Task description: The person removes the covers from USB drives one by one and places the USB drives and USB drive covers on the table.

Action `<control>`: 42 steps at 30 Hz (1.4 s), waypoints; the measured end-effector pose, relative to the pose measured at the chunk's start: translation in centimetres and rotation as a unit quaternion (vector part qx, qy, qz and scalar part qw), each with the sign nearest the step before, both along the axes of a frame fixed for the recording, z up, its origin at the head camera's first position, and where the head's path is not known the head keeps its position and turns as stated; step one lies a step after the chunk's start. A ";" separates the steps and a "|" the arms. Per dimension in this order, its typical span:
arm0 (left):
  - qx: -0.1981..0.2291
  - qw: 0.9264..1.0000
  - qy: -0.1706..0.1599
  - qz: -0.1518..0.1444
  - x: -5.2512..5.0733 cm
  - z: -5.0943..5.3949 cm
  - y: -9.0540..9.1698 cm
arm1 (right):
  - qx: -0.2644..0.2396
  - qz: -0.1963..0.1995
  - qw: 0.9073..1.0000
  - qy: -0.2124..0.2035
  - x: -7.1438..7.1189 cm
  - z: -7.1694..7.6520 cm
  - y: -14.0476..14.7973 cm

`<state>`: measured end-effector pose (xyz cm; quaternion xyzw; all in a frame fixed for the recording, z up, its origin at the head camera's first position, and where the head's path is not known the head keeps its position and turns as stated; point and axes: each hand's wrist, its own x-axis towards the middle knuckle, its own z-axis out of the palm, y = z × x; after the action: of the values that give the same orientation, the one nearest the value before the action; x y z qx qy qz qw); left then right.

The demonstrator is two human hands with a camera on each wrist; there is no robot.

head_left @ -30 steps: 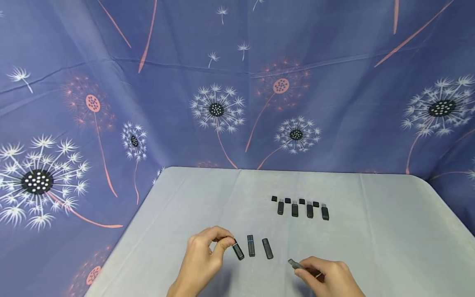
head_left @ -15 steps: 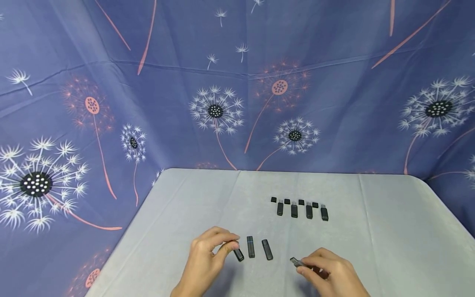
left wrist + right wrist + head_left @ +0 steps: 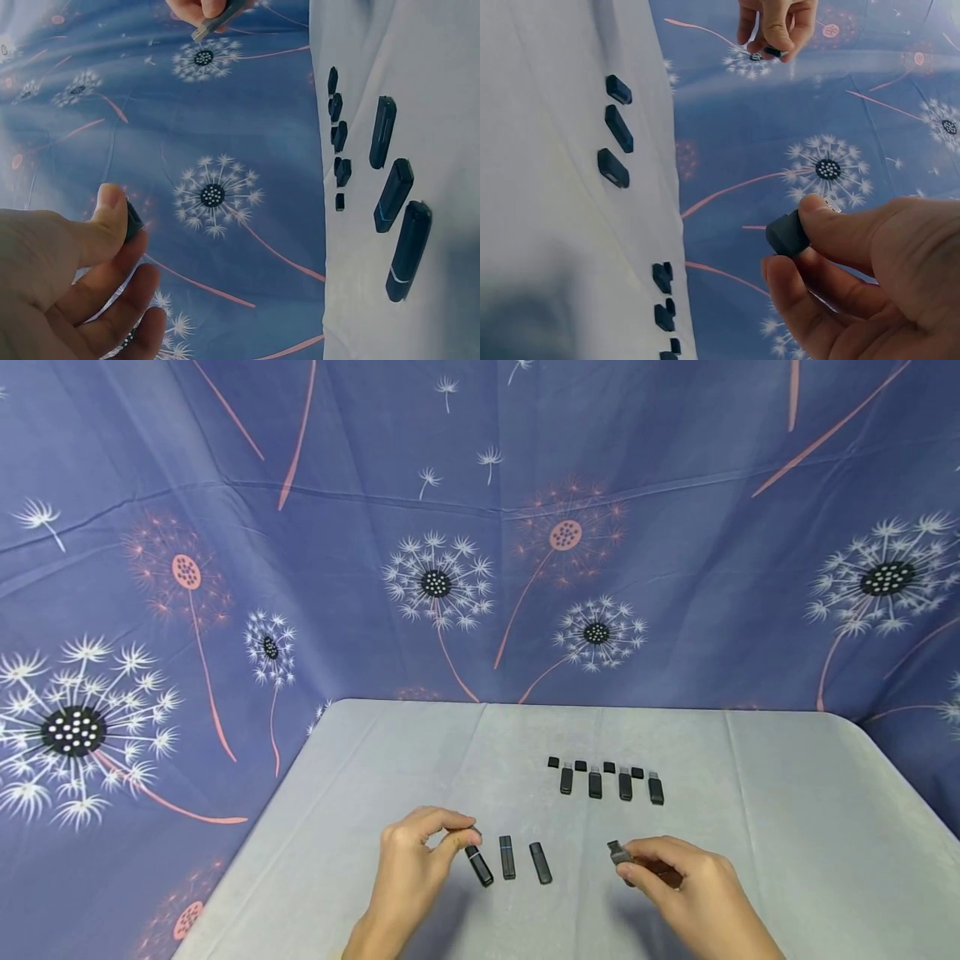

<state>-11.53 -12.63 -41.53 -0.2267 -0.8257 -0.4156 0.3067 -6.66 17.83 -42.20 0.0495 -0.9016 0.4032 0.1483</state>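
Observation:
Thumb and index finger of my left hand (image 3: 416, 868) pinch a small black cap (image 3: 133, 223) above the table. To the right, my right hand (image 3: 693, 877) holds an uncapped USB stick (image 3: 619, 854) between thumb and fingers, its connector pointing away from me. The stick's dark body (image 3: 786, 234) shows in the right wrist view. Between the hands lie three capped USB sticks: one with a pale band (image 3: 480, 867) just below the left fingertips, one with a blue line (image 3: 507, 857), and a plain one (image 3: 540, 863).
Farther back on the white-covered table (image 3: 405, 760) lies a row of several uncapped USB sticks (image 3: 596, 783), with small black caps (image 3: 581, 766) beside their connectors. A blue dandelion-print cloth (image 3: 495, 527) hangs behind the table.
My right hand has moved right and away from me, and its USB stick has turned from pointing left to pointing away. My left hand has shifted slightly back with the cap.

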 end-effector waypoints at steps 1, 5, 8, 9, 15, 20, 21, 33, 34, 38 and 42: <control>-0.001 1.000 0.005 0.002 -0.1 0.1 0.0 | -0.001 -0.001 1.000 -0.003 -0.1 0.2 0.0; -0.007 1.000 0.017 0.020 -1.0 0.6 0.0 | 0.005 -0.002 0.999 0.035 -0.6 0.8 0.1; -0.008 0.999 0.007 0.038 -1.6 1.2 0.1 | 0.007 -0.006 0.998 0.060 -1.0 1.1 0.1; -0.007 0.999 0.002 0.044 -1.7 1.4 0.1 | 0.005 -0.006 0.998 0.066 -1.1 1.2 0.2; -0.005 0.998 -0.031 0.062 -2.0 2.5 0.5 | 0.004 -0.011 0.997 0.077 -1.9 1.8 0.4; -0.020 0.998 -0.004 0.056 -2.4 3.1 1.0 | 0.008 -0.018 0.997 0.075 -2.4 2.4 0.7; -0.024 0.998 0.004 0.053 -2.5 3.2 1.1 | 0.008 -0.019 0.997 0.079 -2.5 2.6 0.7; -0.046 0.999 0.014 0.007 -4.5 3.7 2.2 | 0.012 -0.019 0.996 0.086 -3.6 3.7 1.2; -0.050 0.999 0.015 0.005 -4.7 3.8 2.2 | 0.015 -0.020 0.996 0.086 -3.8 3.8 1.2; -0.063 0.998 0.015 -0.008 -5.6 4.1 2.6 | 0.022 -0.024 0.996 0.077 -4.5 4.2 1.2; -0.073 0.997 0.002 -0.013 -6.4 4.4 2.8 | 0.020 -0.023 0.997 0.073 -5.2 4.3 1.1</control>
<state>-17.96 -9.78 -37.16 -0.2594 -0.8503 -0.3579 0.2856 -11.88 18.90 -37.85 0.0608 -0.8972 0.3769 0.2220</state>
